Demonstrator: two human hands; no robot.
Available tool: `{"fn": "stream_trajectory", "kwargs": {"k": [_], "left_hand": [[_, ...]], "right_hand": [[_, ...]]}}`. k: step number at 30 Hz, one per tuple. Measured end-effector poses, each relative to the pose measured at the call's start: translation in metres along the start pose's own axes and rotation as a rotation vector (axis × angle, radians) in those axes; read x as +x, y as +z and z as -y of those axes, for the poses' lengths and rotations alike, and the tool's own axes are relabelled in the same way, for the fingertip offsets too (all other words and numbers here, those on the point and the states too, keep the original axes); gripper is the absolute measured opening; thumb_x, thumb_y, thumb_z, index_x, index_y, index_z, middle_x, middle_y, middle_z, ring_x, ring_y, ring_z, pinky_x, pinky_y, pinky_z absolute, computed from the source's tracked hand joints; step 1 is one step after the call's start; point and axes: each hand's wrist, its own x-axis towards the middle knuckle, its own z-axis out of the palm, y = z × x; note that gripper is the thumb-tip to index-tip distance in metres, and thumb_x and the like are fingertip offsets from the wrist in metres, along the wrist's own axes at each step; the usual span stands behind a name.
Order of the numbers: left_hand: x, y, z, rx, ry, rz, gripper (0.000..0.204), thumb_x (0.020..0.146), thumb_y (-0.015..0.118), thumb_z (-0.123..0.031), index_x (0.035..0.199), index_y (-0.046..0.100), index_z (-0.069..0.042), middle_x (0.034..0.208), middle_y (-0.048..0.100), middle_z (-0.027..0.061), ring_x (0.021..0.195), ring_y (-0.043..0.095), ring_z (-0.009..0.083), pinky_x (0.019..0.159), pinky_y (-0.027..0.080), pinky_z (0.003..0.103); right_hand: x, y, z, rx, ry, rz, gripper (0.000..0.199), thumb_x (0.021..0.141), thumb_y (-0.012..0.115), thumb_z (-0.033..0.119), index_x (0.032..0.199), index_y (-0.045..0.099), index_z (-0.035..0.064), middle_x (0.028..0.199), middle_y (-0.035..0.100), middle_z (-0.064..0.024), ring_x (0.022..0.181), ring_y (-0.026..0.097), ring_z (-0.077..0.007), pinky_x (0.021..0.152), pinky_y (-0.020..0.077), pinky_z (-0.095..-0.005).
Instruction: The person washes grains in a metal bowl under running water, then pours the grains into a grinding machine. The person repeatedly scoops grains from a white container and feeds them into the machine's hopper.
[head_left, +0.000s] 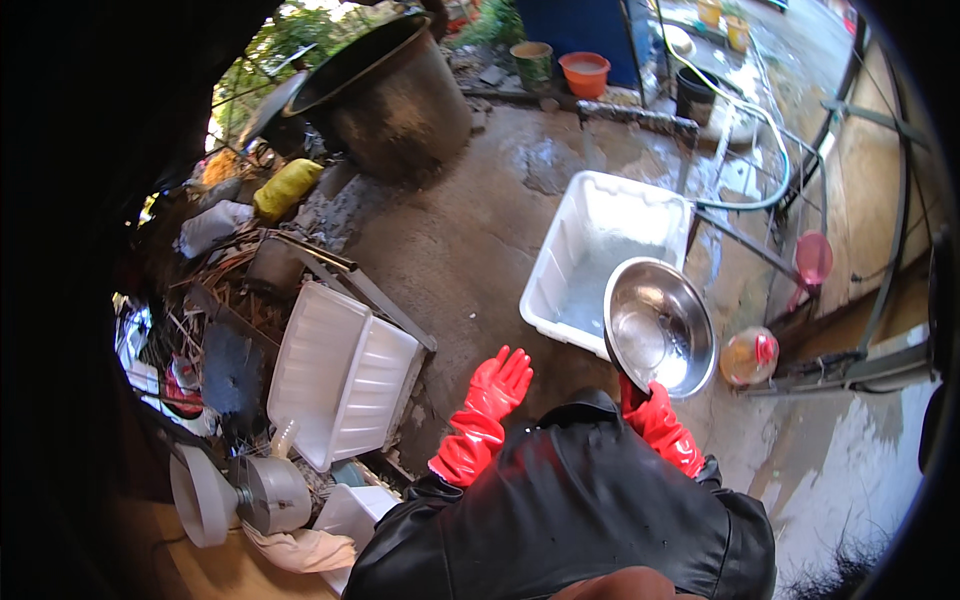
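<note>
1. The white tub [545, 250] sits on the wet-patched concrete ground [430, 250] ahead of the person, and appears to hold clear liquid.
2. The right hand [648, 405], in a glossy red glove, grips the near rim of a round steel basin [660, 325]. The basin overlaps the tub's near right corner in view; whether the two touch cannot be told.
3. The left hand [500, 375], gloved the same way, holds nothing: its palm is turned up and its fingers extended, near the tub's near left corner but apart from it.
4. A clear plastic container with a red lid [745, 360] stands to the right of the tub, just beyond the basin.
5. Farther right of the tub is a pink dipper [814, 258], and a pale hose [783, 150] curves behind the tub's far right corner.
6. Well left of the tub, a white ribbed container [375, 390] lies tipped.
7. Beyond the tub, to the far left, stands a large dark vat [400, 115], with a yellow sack [287, 190] nearby; straight behind the tub is an orange-red bucket [585, 85].
</note>
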Motion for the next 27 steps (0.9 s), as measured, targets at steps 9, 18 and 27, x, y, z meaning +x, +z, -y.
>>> {"fn": "stream_trajectory", "kwargs": {"k": [9,18,27], "left_hand": [[0.013,-0.01,-0.043,0.044,-0.03,-0.075,0.041,0.094,0.058,-0.019,0.133,0.052,-0.01,0.143,0.047,0.0164,0.132,0.044,0.0355,0.106,0.044,0.052],[0.058,-0.016,-0.106,-0.075,-0.113,-0.02,0.042,0.094,0.058,-0.02,0.134,0.051,-0.011,0.143,0.047,0.0177,0.133,0.043,0.0374,0.106,0.042,0.053],[0.137,0.039,-0.105,0.141,-0.301,0.192,0.05,0.097,0.055,-0.023,0.144,0.04,-0.014,0.15,0.036,0.0167,0.136,0.038,0.0363,0.113,0.034,0.052]], "right_hand": [[0.012,0.011,-0.018,0.282,-0.142,-0.25,0.042,0.09,0.05,0.014,0.128,0.051,-0.0039,0.124,0.061,-0.0158,0.112,0.061,-0.0327,0.089,0.0587,-0.0432],[0.027,0.054,-0.059,0.271,-0.166,-0.212,0.043,0.091,0.049,0.015,0.13,0.05,-0.0034,0.127,0.06,-0.0153,0.119,0.056,-0.0299,0.098,0.0534,-0.0404],[0.014,0.07,-0.052,-0.29,-0.312,-0.306,0.05,0.091,0.05,0.022,0.138,0.043,0.0045,0.137,0.052,-0.0149,0.127,0.051,-0.0315,0.102,0.0486,-0.0454]]}}
